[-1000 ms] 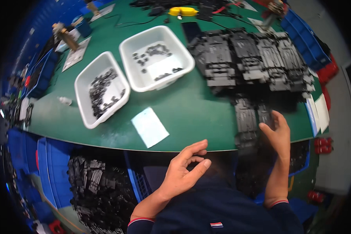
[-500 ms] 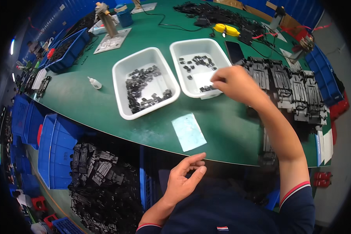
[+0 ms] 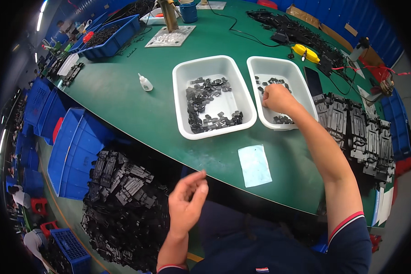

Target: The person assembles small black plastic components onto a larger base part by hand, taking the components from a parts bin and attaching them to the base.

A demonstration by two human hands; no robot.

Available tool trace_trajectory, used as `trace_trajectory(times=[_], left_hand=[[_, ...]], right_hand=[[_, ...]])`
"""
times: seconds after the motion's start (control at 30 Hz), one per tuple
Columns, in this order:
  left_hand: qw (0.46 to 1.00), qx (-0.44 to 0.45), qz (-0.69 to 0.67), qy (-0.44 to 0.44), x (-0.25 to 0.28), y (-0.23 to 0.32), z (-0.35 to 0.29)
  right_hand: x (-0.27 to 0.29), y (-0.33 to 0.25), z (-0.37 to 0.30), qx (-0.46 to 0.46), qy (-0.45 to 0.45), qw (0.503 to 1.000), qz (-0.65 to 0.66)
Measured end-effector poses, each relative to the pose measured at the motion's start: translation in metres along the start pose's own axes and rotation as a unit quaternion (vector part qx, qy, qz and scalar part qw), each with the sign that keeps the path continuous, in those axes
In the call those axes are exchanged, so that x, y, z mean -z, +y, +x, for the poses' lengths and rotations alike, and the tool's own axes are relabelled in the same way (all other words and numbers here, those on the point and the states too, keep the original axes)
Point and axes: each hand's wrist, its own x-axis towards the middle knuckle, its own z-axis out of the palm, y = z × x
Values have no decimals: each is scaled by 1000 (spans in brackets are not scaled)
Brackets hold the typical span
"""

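We've got 1 view here: the left of 2 head-worn fisheyes, looking down and forward past the person's chest. Upright, not mirrored. Nearest the lens: the forearms, entering from the lower edge; left hand is close in, right hand farther out. Green table fills the middle, its near edge cutting diagonally. We also catch the blue crate below it at left and the blue wall behind. Corners go black; far-left rim is squeezed, so detail there is probably unreliable.
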Motion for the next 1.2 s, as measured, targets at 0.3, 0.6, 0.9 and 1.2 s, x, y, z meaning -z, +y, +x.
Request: trace_trajectory(times=[0.3, 0.6, 0.9, 1.2], left_hand=[[808, -331, 485, 39, -11, 11, 169], [731, -126, 668, -52, -43, 16, 218], [880, -208, 304, 300, 82, -23, 103], [521, -8, 650, 554, 249, -110, -92]], right_hand=[[51, -7, -85, 14, 99, 960, 263], [75, 26, -212, -11, 140, 934, 328], [53, 67, -321, 2, 49, 896, 442], [6, -1, -311, -49, -117, 839, 529]])
